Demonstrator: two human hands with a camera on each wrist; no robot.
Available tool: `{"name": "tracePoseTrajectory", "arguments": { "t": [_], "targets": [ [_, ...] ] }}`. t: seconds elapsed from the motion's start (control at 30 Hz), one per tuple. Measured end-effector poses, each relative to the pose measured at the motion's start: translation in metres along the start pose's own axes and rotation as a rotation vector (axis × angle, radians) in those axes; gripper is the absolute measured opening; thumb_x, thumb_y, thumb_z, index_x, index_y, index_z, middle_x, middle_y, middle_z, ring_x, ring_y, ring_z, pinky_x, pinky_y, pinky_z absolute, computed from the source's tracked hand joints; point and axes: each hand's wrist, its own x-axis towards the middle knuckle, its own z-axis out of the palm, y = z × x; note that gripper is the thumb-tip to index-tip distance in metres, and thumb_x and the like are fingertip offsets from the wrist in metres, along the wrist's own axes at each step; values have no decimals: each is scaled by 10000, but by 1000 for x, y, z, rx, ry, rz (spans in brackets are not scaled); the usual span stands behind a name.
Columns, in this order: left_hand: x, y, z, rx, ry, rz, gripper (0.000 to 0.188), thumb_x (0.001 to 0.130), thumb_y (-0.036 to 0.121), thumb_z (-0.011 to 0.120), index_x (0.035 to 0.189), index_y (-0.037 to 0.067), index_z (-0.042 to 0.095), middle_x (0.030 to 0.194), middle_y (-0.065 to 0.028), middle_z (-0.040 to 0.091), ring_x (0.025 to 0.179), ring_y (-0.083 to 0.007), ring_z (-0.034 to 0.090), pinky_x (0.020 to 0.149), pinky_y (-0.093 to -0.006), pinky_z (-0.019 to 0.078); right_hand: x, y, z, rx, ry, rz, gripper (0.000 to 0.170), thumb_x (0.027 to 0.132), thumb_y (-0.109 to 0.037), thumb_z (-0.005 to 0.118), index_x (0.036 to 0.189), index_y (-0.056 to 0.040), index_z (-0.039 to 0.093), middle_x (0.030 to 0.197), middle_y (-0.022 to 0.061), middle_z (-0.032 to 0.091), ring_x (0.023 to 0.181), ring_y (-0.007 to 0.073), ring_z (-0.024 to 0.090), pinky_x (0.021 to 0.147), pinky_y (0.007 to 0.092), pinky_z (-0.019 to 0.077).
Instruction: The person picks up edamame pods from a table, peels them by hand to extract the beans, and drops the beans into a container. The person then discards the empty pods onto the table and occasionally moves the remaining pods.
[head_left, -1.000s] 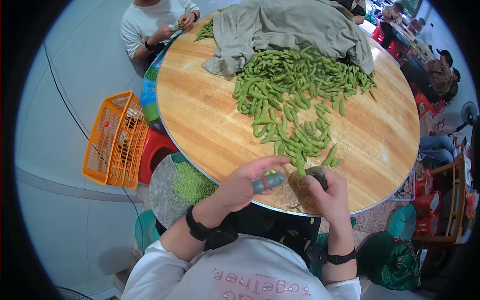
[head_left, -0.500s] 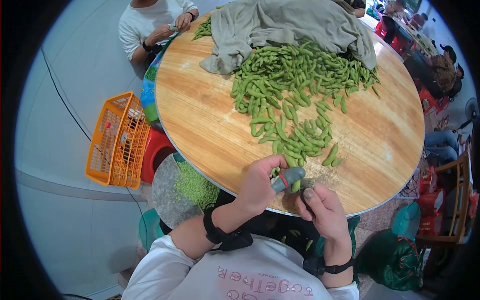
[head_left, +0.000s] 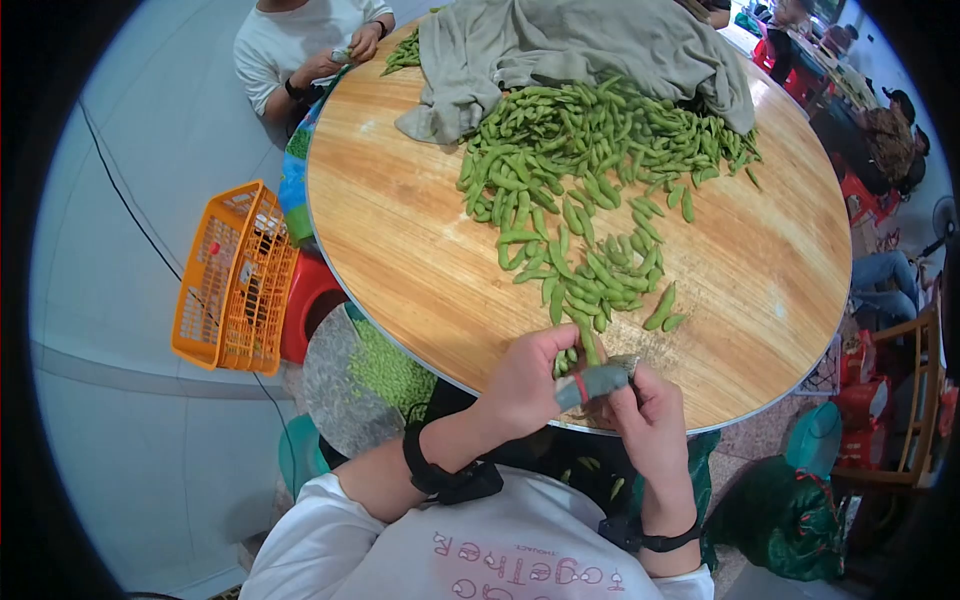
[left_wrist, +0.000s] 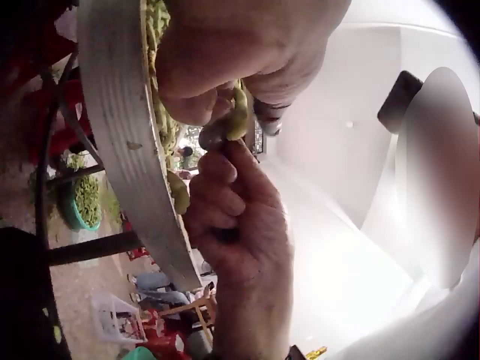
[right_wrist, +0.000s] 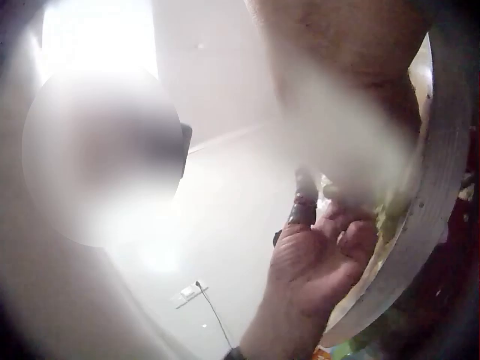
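Observation:
In the head view my left hand grips a green soybean pod just over the near edge of the table. A grey-green cover with a red band sits on its thumb. My right hand meets it from the right, fingers curled. In the left wrist view the right hand pinches the lower end of the pod between its thumb and a dark-covered finger. The right wrist view is partly blurred, and there the left hand shows its curled fingers.
A large heap of soybean pods spreads over the round wooden table, partly under a grey cloth. Shelled beans lie in a container at lower left. An orange basket and a red stool stand left. Another person sits across.
My left hand has moved right and slightly down with a pod in it, from having its fingers spread. My right hand has come down beside it, and the two now meet at the pod.

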Motion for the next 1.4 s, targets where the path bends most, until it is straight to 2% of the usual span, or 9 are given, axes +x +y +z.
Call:
{"name": "tracePoseTrajectory", "arguments": {
  "t": [0.17, 0.3, 0.37, 0.57, 0.67, 0.8, 1.13, 1.23, 1.4],
  "targets": [
    [3, 4, -3, 244, 36, 103, 220, 788, 111, 677, 955, 4, 582, 857, -13, 595, 822, -50, 517, 729, -219, 432, 5, 4, 0, -363, 196, -208, 129, 887, -95, 511, 822, -3, 573, 586, -5, 505, 524, 49, 427, 483, 204, 345],
    [5, -1, -5, -2, -45, 6, 283, 789, 72, 650, 1056, 5, 580, 897, -49, 610, 846, -82, 545, 753, -254, 445, 8, 1, -5, 100, 119, 110, 134, 859, -117, 557, 818, 9, 572, 553, 41, 468, 526, 64, 437, 501, 226, 379],
    [5, -2, -4, -113, -27, 6, 295, 780, 53, 641, 1063, 1, 579, 880, -72, 615, 813, -102, 561, 731, -274, 456, 10, 0, -5, -275, 176, -95, 110, 836, -103, 587, 836, 7, 580, 553, 28, 463, 528, 58, 438, 495, 225, 383],
    [-1, 10, 2, 685, 22, 205, 409, 798, -24, 573, 1200, -15, 498, 1102, -109, 587, 1003, -144, 546, 869, -284, 438, 15, -5, 2, -469, 252, -380, 105, 785, -57, 632, 860, 4, 592, 603, 99, 551, 505, 170, 522, 495, 279, 422],
    [0, -2, -7, 531, -94, 279, 420, 819, -48, 507, 1236, 2, 475, 1106, -90, 582, 995, -140, 552, 847, -286, 447, 12, -13, -1, -617, 198, -471, 100, 783, -58, 635, 840, 8, 586, 621, 128, 566, 506, 224, 549, 492, 292, 427],
    [-1, -6, -13, -168, -212, -148, 443, 858, -19, 462, 1296, 27, 415, 1051, -39, 573, 926, -99, 543, 776, -255, 451, 9, -6, -3, -629, 201, -482, 101, 775, -48, 635, 832, 14, 580, 630, 150, 566, 519, 251, 564, 489, 296, 429],
    [-14, 20, 6, 691, -52, 67, 777, 769, 11, 585, 1408, 81, 149, 807, -131, 574, 750, -188, 568, 707, -298, 445, 11, -6, 3, 97, 209, 18, 122, 879, -114, 547, 890, 6, 563, 705, -8, 543, 636, 41, 456, 554, 205, 385],
    [-14, 18, 5, 546, -140, 173, 825, 761, 20, 608, 1412, 63, 103, 799, -99, 602, 705, -166, 570, 670, -293, 454, 9, -1, 4, -103, 105, -134, 138, 876, -108, 552, 957, 2, 539, 789, 12, 553, 681, 46, 475, 597, 197, 397],
    [-13, 34, 0, -75, -396, 41, 839, 745, 52, 648, 1397, 20, 120, 781, -38, 625, 637, -113, 545, 625, -261, 442, -5, -1, 4, 614, -45, -160, 225, 851, -124, 582, 1029, -12, 504, 843, 28, 540, 575, 29, 446, 463, 167, 344]
  ]
}}
